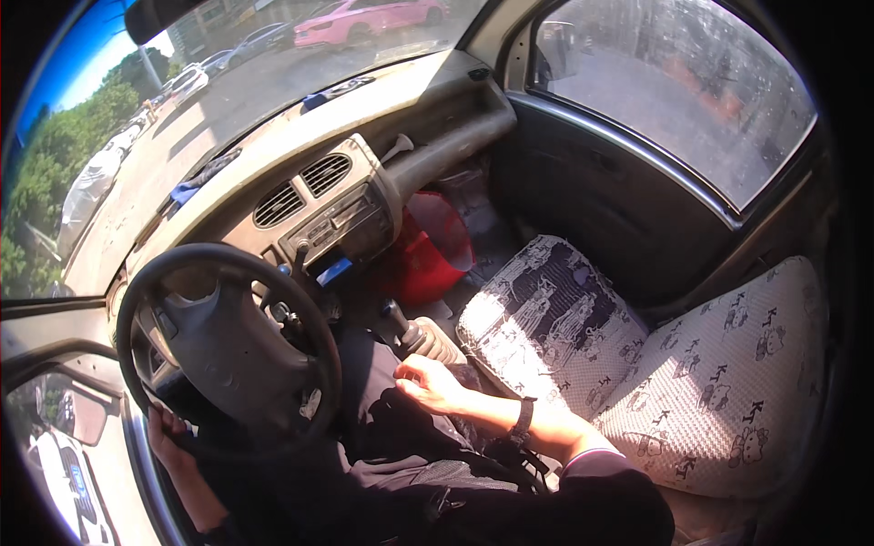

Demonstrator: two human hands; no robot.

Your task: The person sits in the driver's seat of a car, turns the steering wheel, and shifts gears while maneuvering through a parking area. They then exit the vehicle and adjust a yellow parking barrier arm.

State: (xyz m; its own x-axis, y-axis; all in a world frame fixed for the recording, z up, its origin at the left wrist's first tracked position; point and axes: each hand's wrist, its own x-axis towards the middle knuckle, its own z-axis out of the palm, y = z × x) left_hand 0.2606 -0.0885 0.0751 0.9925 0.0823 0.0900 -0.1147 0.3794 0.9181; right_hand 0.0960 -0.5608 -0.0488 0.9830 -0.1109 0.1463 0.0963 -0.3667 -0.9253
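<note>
My left hand (169, 435) is closed round the lower left of the black steering wheel (330, 364), and the wheel's rim hides part of it. Over my dark-clothed right thigh rests my right hand (428, 386), its fingers loosely bent and a little apart, with nothing visible in them. The gear lever (393, 314), with a dark knob and a pale ribbed boot (428, 340), stands just ahead of that hand without being touched. A black watch or band (523, 417) circles my right wrist.
A passenger seat (546, 318) with a patterned cover is on my right. In the footwell ahead of it stands a red container (435, 259). The dusty dashboard (401, 96) carries cloths (205, 177). Parked cars, one a pink car (364, 20), show through the windscreen.
</note>
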